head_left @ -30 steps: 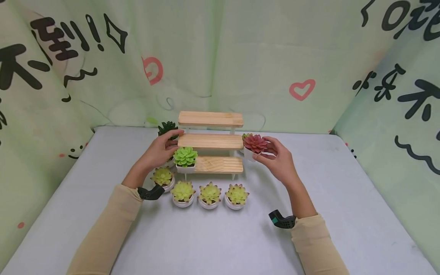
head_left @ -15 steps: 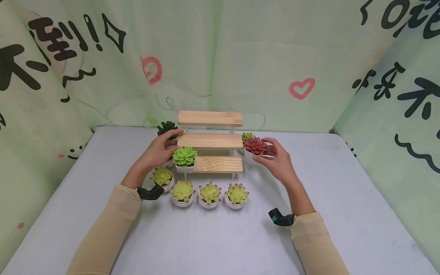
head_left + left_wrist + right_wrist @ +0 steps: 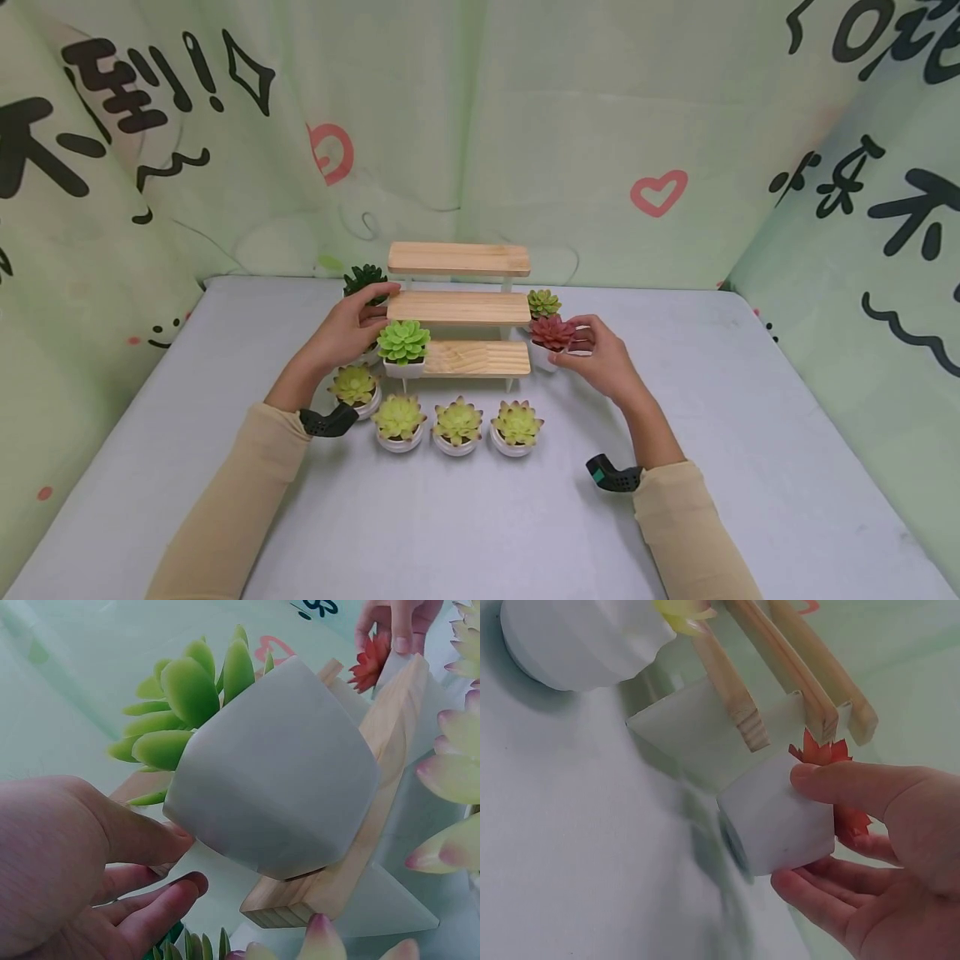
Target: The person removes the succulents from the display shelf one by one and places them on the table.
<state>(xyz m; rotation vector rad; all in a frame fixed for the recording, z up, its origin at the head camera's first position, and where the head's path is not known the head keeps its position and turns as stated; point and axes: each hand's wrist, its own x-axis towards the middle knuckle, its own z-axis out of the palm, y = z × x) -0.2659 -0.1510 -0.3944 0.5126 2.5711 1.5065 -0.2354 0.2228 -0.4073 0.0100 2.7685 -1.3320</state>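
Observation:
My right hand (image 3: pixel 600 354) pinches a potted red succulent (image 3: pixel 552 333) by its white pot at the right end of a three-tier wooden stand (image 3: pixel 457 308). In the right wrist view, the thumb (image 3: pixel 840 784) lies on one side of that pot (image 3: pixel 780 817) and fingers on the other; the pot is close to the white tabletop. My left hand (image 3: pixel 348 329) is at the stand's left end, beside the middle tier, fingers loosely bent. A bright green succulent (image 3: pixel 403 343) in a white pot (image 3: pixel 277 772) sits on the bottom tier, the left thumb close by it; contact is unclear.
Potted yellow-green succulents (image 3: pixel 457 421) line the front of the stand, with another (image 3: pixel 355 385) at front left. A dark green plant (image 3: pixel 365 281) is behind the left hand; a small green succulent (image 3: pixel 544 303) stands behind the red one. A printed curtain (image 3: pixel 570 125) encloses the table.
My right hand has brought the red succulent toward the front and slightly lower, uncovering more of the green succulent behind it. The left hand has barely moved.

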